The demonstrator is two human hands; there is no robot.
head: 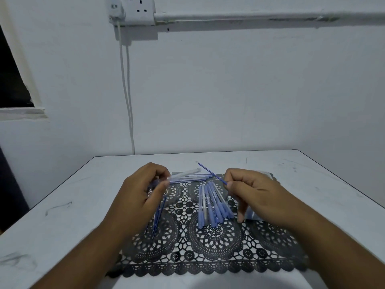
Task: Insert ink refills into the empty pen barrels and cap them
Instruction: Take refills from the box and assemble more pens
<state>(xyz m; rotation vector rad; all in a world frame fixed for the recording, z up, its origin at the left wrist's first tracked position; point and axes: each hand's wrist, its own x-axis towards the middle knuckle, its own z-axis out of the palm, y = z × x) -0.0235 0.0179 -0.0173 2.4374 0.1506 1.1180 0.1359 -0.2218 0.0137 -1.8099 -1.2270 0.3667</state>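
Note:
My left hand (143,190) holds a clear empty pen barrel (184,173) by its near end, with the barrel pointing right and slightly up. My right hand (252,190) pinches a thin blue ink refill (211,173) that slants up to the left, its tip toward the barrel's open end and a little apart from it. More barrels (191,178) lie just behind the held one. Several capped blue pens (212,205) lie fanned on the black lace mat (214,245) between my hands. Loose blue refills (158,215) lie under my left hand, partly hidden.
The mat lies on a white table (62,215) against a white wall. A clear plastic bag (253,214) sits under my right hand. A wall socket (137,10) with a white cable (128,90) hangs behind the table's far edge.

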